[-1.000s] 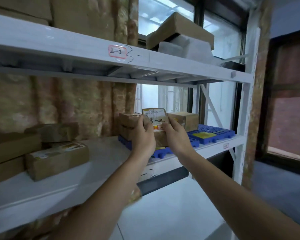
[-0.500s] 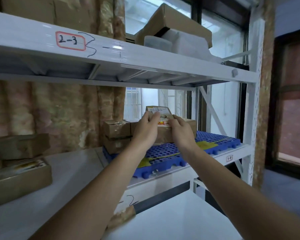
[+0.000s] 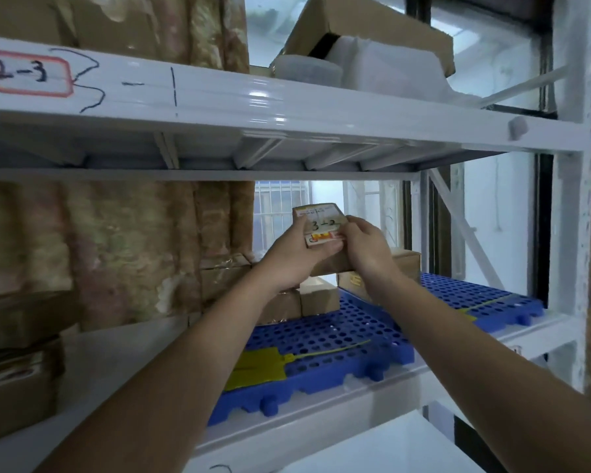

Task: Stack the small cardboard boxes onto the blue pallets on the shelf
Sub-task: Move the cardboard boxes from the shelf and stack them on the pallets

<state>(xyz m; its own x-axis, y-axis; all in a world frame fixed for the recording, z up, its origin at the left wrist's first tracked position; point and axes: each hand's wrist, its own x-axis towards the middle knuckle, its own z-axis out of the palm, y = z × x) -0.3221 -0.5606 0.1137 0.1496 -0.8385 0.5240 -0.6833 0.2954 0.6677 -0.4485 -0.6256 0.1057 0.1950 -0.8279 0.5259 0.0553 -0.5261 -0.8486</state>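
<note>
Both hands — left hand point(image 3: 296, 259), right hand point(image 3: 367, 249) — grip a small cardboard box point(image 3: 319, 221) above the boxes stacked point(image 3: 318, 298) on the blue pallet point(image 3: 325, 349).

Both arms extend forward and upward from the lower edge of the view, forearms bare and converging toward the centre. Left hand point(image 3: 296, 259): raised, back of hand toward the camera, thumb on the near face of a small box point(image 3: 318, 221), fingers curled round its left side. Right hand point(image 3: 367, 249): level with the left, just beside it, fingers curled on the box's right side. Wrists nearly straight.
</note>
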